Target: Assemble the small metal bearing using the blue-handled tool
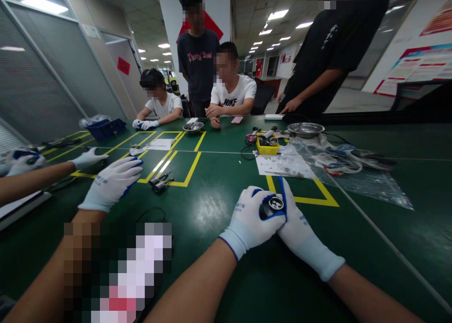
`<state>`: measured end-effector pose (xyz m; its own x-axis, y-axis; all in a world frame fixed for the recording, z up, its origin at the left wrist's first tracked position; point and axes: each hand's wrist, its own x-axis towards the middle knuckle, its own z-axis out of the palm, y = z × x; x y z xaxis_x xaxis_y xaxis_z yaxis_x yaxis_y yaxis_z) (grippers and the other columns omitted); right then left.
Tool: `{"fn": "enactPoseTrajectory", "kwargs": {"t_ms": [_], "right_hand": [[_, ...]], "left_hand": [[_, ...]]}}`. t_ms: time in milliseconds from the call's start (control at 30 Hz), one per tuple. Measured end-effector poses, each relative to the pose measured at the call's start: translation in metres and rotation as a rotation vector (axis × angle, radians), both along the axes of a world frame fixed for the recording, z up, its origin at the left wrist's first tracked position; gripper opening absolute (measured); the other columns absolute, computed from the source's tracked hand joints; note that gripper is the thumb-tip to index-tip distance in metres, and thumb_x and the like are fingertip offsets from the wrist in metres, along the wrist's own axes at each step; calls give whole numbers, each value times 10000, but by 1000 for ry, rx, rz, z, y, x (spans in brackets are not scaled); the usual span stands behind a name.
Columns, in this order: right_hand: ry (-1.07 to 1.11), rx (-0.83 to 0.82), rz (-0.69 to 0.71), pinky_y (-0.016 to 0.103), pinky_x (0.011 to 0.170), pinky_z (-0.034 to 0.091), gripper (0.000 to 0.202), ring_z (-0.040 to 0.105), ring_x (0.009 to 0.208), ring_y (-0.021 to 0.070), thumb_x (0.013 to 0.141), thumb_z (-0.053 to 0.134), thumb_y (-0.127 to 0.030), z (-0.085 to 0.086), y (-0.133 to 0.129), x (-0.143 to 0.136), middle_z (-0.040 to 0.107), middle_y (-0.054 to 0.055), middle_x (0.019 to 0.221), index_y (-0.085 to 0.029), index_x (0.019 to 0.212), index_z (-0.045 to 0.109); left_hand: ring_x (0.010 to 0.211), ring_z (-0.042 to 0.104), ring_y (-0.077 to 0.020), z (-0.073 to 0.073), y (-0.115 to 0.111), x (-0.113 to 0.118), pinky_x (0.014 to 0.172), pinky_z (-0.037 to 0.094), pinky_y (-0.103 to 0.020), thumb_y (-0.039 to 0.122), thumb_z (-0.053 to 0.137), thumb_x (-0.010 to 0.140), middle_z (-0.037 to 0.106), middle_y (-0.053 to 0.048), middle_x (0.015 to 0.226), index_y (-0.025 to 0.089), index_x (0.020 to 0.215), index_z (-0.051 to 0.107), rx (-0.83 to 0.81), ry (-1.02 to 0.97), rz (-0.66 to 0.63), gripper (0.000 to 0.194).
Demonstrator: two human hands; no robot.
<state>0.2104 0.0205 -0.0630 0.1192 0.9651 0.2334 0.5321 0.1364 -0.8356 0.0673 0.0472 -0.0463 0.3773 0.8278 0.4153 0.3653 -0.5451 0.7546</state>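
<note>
A round metal part [276, 203] with a dark inside and a silver rim is held above the green table [197, 247], right of centre. My left hand [252, 214], in a white glove with blue palm and fingertips, wraps its fingers round this part. Against its other side is my right hand [296, 224], gloved the same way, with one finger pointing up and the others mostly hidden behind the part. Both hands touch it. Beyond them, a white paper sheet [271, 165] lies by a yellow tape outline [318, 201].
Behind the sheet are a yellow bin [268, 146] of parts, a steel bowl [305, 129] and a plastic bag [367, 191] with gloves. Dark metal parts [161, 183] lie left of centre. A co-worker's gloved hand [113, 181] is at the left. People sit and stand across the table.
</note>
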Motion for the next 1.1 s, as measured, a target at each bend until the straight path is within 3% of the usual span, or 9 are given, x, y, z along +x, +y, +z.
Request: {"fn": "enactPoseTrajectory", "kwargs": {"t_ms": [167, 300, 500, 600, 700, 900, 1100], "right_hand": [[-31, -81, 2, 479, 1106, 523, 906, 689, 1257, 331, 924, 553, -390, 1, -1, 1, 698, 173, 1373, -155, 1681, 115], [-22, -110, 26, 500, 1111, 520, 875, 681, 1271, 339, 882, 587, -360, 9, -2, 0, 698, 161, 1374, -182, 1659, 227], [42, -153, -105, 540, 1135, 489, 870, 628, 1340, 371, 871, 605, -562, 4, 1, 3, 628, 166, 1476, -220, 1621, 329], [56, -195, -123, 582, 1159, 446, 863, 607, 1359, 387, 886, 559, -618, -1, 1, 6, 620, 157, 1489, -231, 1625, 334], [56, -216, -135, 560, 1156, 456, 846, 602, 1364, 377, 906, 521, -629, -2, 0, 6, 643, 132, 1466, -233, 1630, 338], [23, -277, -138, 574, 1073, 531, 828, 637, 1312, 400, 898, 471, -696, -11, 2, 14, 669, 127, 1442, -236, 1586, 443], [-220, -199, 78, 593, 1140, 490, 741, 590, 1377, 395, 893, 504, -630, -17, -3, 12, 641, 109, 1490, -232, 1515, 563]], "left_hand": [[1130, 606, -276, 1, -2, 2, 1024, 530, -457, 242, 811, 775, 640, -74, 1152, 219, 1094, 708, -31, -22, 46, 336], [1100, 638, -251, -4, -4, 5, 1001, 542, -434, 213, 755, 816, 658, -66, 1124, 211, 1069, 652, -63, -169, 125, 273], [938, 706, -201, -12, 1, 3, 890, 585, -375, 246, 646, 938, 708, -54, 1043, 226, 1204, 539, -257, -407, 472, 288], [983, 718, -215, -13, 6, -1, 919, 582, -387, 219, 634, 932, 725, -74, 1099, 223, 1279, 516, -303, -469, 665, 367], [1059, 716, -234, -13, 10, -6, 980, 564, -389, 198, 614, 917, 718, -111, 1180, 200, 1327, 543, -302, -513, 777, 416], [1259, 635, -270, -18, 9, -7, 1102, 494, -392, 208, 595, 890, 650, -146, 1342, 186, 1368, 602, -247, -501, 790, 479], [1359, 574, -278, -25, 9, -6, 1172, 434, -405, 246, 530, 943, 584, -162, 1469, 179, 1473, 520, -323, -545, 819, 534]]}}
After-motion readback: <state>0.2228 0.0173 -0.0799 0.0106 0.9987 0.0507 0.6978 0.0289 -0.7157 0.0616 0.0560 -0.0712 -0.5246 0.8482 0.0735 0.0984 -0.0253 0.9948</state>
